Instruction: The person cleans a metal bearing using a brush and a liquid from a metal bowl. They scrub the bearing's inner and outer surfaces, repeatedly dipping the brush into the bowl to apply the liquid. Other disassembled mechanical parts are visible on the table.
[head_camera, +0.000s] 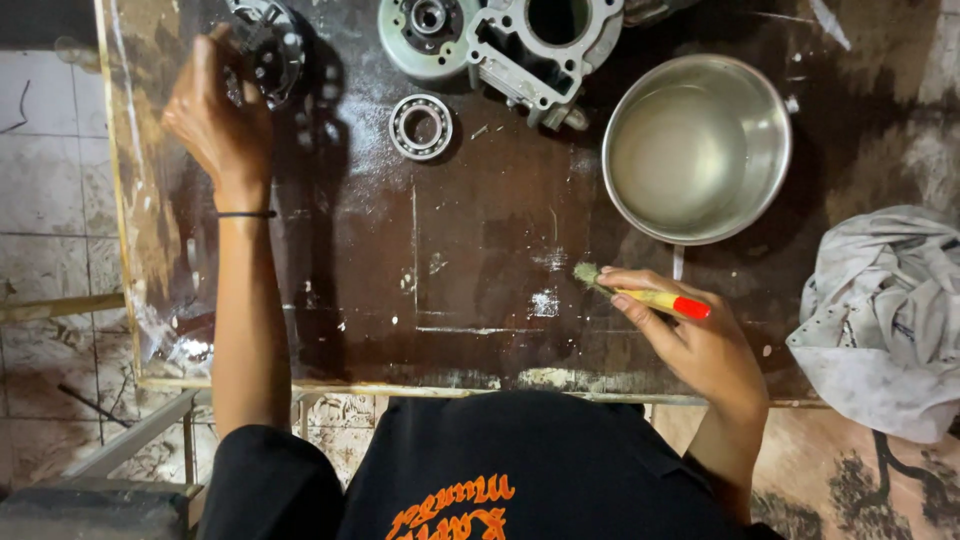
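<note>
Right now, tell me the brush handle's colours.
Small brush: yellow handle, red end, in the right hand; head view.

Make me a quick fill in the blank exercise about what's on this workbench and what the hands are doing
1. The right hand holds a small ____ with a yellow and red handle.
2. The left hand grips a metal part at the table's far ____ corner.
3. The round bearing lies ____ the two hands.

Answers: brush; left; between

One head-worn camera looks steeply down, close over the dark worktable.
</note>
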